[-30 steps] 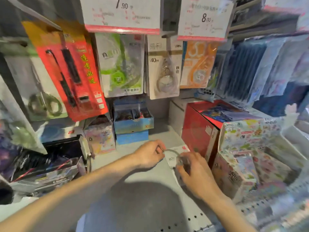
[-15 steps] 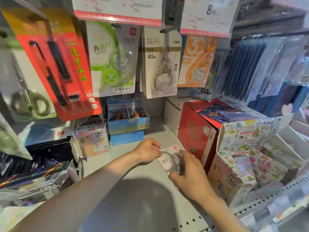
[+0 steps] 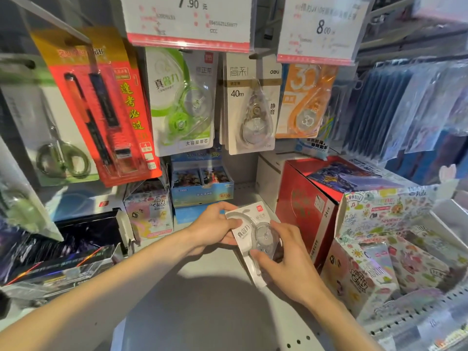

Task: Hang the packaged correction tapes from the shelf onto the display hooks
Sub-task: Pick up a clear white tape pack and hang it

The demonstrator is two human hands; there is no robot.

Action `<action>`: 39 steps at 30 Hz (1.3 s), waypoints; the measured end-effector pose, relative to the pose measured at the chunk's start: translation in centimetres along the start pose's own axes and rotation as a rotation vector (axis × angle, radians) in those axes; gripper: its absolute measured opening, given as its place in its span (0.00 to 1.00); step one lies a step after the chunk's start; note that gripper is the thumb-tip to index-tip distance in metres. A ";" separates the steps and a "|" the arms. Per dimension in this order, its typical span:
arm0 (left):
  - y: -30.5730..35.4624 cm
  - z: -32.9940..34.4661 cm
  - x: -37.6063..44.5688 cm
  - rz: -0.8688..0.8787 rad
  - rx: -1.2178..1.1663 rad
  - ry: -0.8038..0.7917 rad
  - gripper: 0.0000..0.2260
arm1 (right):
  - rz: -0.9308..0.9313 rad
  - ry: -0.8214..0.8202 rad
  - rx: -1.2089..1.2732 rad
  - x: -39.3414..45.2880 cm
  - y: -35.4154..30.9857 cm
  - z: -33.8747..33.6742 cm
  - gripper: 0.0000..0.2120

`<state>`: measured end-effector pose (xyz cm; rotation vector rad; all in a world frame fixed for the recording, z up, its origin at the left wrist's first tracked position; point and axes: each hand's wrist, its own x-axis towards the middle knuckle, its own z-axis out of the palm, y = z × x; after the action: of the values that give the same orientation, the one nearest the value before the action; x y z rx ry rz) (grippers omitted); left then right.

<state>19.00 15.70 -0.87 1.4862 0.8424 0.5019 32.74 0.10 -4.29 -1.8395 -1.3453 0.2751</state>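
Both hands hold one packaged correction tape, a white card with a clear blister, just above the grey shelf, near the red box. The left hand grips the card's left edge, fingers curled round it; the right hand pinches the blister end from the near right. This pack looks picked up but not yet hung, so the lift to the display hooks is left. Up at the far side, a green correction tape pack, a 40m pack and an orange pack already hang under the price tags. The hooks themselves are mostly hidden behind those tags. Whether more packs lie beneath the held one cannot be told; the hands cover that spot.
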 end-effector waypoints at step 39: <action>15.5 0.0 -19.6 0.763 0.270 0.875 0.13 | -0.435 -0.230 0.614 4.2 -13.1 -12.6 0.15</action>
<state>9.70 1.86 17.82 1.8332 0.9975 1.7472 32.90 -1.06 14.33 -1.0050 -1.5593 0.6021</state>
